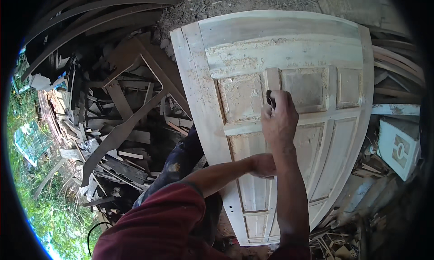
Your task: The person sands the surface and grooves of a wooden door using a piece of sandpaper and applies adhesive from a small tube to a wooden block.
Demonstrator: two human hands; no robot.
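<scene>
A pale wooden panel door [280,58] lies slanting in front of me, with raised mouldings around its recessed panels. Wood dust and flakes cling to its upper left part. My right hand [281,119] is closed over the door's middle rail, pinching a small dark curled piece [270,100] that looks like a folded sheet. Below it, my left hand [262,165] is bent closed over the lower panels. The right forearm hides part of its fingers, so what they hold cannot be made out.
Scrap wood [122,156] is heaped on the left, with a curved brown wooden frame [156,74] on top. Long curved strips [104,6] lie at the far left. On the right stands a white box-like piece [398,147]. Debris covers the ground [217,2] beyond the door.
</scene>
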